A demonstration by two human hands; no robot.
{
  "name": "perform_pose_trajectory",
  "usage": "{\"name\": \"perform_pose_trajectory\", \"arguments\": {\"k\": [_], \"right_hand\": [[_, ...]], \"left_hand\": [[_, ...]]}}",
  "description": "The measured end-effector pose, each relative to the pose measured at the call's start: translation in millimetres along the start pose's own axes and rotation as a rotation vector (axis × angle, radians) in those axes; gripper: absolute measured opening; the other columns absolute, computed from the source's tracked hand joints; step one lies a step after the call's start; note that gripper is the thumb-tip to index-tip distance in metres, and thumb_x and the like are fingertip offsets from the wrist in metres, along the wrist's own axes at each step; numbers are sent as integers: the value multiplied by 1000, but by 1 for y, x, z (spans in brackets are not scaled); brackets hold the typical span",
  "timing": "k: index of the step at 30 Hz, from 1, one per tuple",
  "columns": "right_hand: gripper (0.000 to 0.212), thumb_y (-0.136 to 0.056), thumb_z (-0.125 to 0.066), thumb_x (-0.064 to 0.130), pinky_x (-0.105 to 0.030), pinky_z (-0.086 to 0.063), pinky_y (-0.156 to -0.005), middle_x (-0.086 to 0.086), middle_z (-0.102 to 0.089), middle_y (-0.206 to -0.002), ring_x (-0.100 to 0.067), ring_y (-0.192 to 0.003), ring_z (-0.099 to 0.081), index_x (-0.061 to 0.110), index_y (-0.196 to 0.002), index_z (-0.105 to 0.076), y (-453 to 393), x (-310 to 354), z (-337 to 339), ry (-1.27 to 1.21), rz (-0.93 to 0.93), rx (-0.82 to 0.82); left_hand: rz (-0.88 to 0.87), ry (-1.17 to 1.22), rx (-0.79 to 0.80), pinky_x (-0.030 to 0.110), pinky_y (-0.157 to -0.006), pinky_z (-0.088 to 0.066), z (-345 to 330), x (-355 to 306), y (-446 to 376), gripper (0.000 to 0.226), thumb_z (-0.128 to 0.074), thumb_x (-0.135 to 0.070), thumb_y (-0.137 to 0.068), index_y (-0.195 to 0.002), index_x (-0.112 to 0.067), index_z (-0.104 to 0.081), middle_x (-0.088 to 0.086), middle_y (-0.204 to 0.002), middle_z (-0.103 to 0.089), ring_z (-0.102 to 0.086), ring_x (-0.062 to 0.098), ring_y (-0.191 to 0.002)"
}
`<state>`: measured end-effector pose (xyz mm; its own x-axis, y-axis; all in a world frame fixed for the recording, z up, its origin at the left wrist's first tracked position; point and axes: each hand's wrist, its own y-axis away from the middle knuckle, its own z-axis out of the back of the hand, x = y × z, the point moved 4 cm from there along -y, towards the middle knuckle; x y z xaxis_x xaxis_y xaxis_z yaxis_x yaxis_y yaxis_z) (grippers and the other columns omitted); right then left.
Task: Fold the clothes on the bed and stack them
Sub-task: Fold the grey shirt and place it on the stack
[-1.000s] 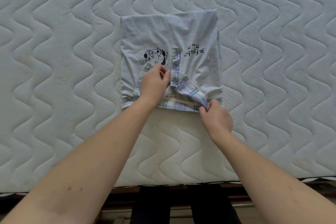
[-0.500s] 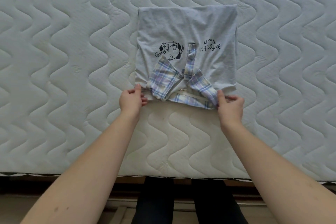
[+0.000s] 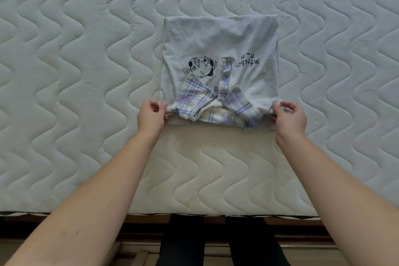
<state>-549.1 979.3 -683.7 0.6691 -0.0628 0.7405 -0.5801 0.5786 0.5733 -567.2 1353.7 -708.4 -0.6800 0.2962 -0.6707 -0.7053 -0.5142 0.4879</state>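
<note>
So you're standing at the near edge of the mattress [image 3: 64,71] with the grey shirt [image 3: 220,49] lying flat in the middle, plaid collar [image 3: 216,103] pointing toward you. A second ago your hands were both in at the collar, fussing with the plaid; half a second ago they were already sliding out to the near corners. Now your left hand [image 3: 151,116] is pinching the near left corner, fingers curled round the hem, and your right hand [image 3: 289,116] is pinching the near right corner the same way. The shirt itself is looking a bit more squared up. I'm guessing that means the tidying's done and you're setting up to flip the near edge over to the far one.
</note>
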Motion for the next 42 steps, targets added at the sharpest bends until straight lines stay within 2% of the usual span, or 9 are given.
{"name": "perform_pose_trajectory", "arguments": {"k": [6, 11, 14, 18, 21, 30, 33, 36, 42], "right_hand": [[19, -88, -71, 16, -39, -54, -74, -4, -65, -76, -13, -59, -65, 19, -88, -52, -4, -27, 15, 160, 0, 58], [43, -83, -73, 39, -35, -44, -93, -8, -59, -104, -23, -99, -56, 12, -114, -57, -15, -17, 18, 499, 219, -17], [56, -83, -74, 39, -37, -43, -100, -11, -56, -122, -23, -109, -55, 7, -124, -54, -20, -8, 7, 543, 232, 104], [53, -87, -66, 49, -38, -47, -91, -11, -65, -113, -27, -105, -60, 6, -116, -60, -33, 3, -1, 580, 114, 176], [39, -88, -66, 47, -34, -45, -75, -9, -68, -90, -27, -88, -63, 9, -95, -69, -39, 8, -6, 679, 107, 290], [33, -91, -67, 33, -38, -53, -87, -7, -71, -110, -24, -98, -67, 12, -117, -66, -26, 0, -9, 395, 10, 484], [26, -96, -62, 25, -28, -56, -68, -6, -71, -99, -20, -83, -68, 10, -117, -64, -19, -4, -6, 179, -139, 505], [13, -95, -62, 25, -20, -54, -50, 2, -72, -80, -12, -65, -69, 14, -100, -65, -11, 8, 4, 97, -156, 502], [19, -92, -66, 25, -22, -53, -56, -5, -73, -86, -13, -69, -70, 10, -103, -67, 16, 61, 44, 24, -27, 504]], "left_hand": [[-76, -235, 21, 25, -71, -37, 0, 1, 0, 22, -69, -34, -89, -94, -19, -53, 0, -86, -59, -55, 19, -80], [-81, -217, -31, 40, -97, -44, 5, -6, -7, 40, -66, -37, -90, -116, -8, -56, 14, -111, -58, -55, 29, -107], [20, -185, 23, 30, -88, -44, 4, -10, -15, 49, -65, -46, -89, -119, -7, -57, 9, -112, -61, -58, 22, -103], [74, -313, 208, 30, -69, -45, 1, -17, -26, 45, -69, -57, -81, -94, -14, -66, 0, -89, -67, -61, 20, -85], [100, -185, 325, 40, -90, -53, -5, -18, -29, 42, -74, -38, -84, -114, -9, -68, 9, -106, -71, -66, 25, -99], [53, 1, 352, 48, -103, -45, -5, -13, -11, 36, -49, -32, -101, -133, -14, -54, 11, -127, -62, -59, 30, -116], [171, 156, 362, 46, -94, -52, -6, -14, -4, 30, -44, -29, -104, -128, -14, -55, 10, -121, -66, -66, 27, -103], [262, 348, 328, 33, -59, -59, 1, -25, 11, 19, -44, -26, -104, -107, -18, -60, 0, -84, -74, -71, 14, -64], [100, 493, 357, 25, -55, -57, 31, -78, 60, 24, -42, -25, -104, -98, -17, -64, -1, -79, -75, -70, 11, -65]]}}
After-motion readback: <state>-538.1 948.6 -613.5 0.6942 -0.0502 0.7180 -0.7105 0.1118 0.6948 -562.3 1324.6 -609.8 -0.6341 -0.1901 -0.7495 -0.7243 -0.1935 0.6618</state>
